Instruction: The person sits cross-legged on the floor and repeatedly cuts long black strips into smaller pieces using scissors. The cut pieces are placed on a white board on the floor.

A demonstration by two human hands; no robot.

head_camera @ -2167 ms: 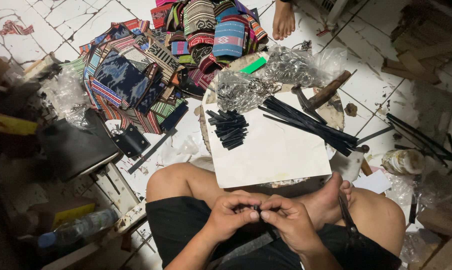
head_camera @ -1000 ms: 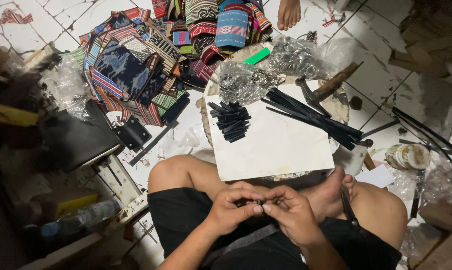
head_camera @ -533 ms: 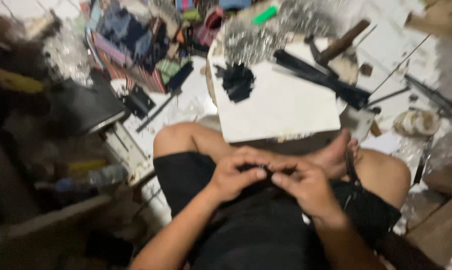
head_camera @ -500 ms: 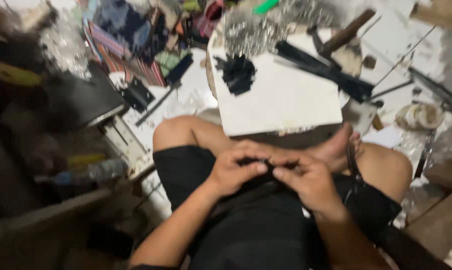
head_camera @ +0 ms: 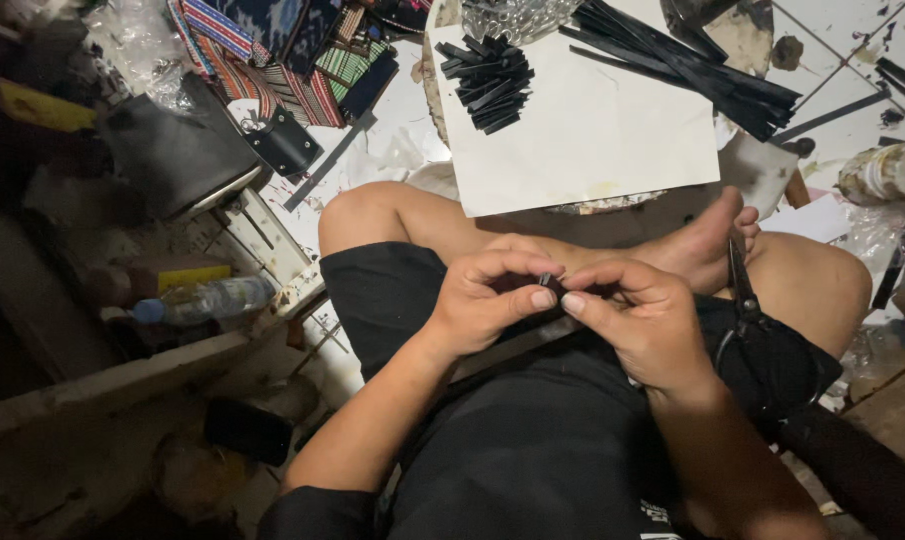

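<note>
I sit cross-legged in black shorts, both hands meeting over my lap. My left hand (head_camera: 488, 300) and my right hand (head_camera: 645, 318) pinch a small dark strip piece (head_camera: 547, 280) between fingertips and thumbs. A long black strap (head_camera: 508, 347) runs under my hands across my lap. Ahead on the floor lies a white sheet (head_camera: 593, 135) carrying a pile of short black strips (head_camera: 488, 82) and a bundle of long black strips (head_camera: 688, 62). Black scissors (head_camera: 745, 300) rest on my right thigh by my foot.
Striped woven fabric pieces (head_camera: 283, 50) and a black pouch (head_camera: 288, 145) lie at the upper left. A plastic bottle (head_camera: 208, 300) and a yellow box (head_camera: 178, 275) sit left of my knee. A tape roll (head_camera: 888, 172) lies at the right edge.
The view has tilted down and closer onto my lap, and the blur has gone. My hands stay together, still pinching the small piece; the fingertips have shifted slightly.
</note>
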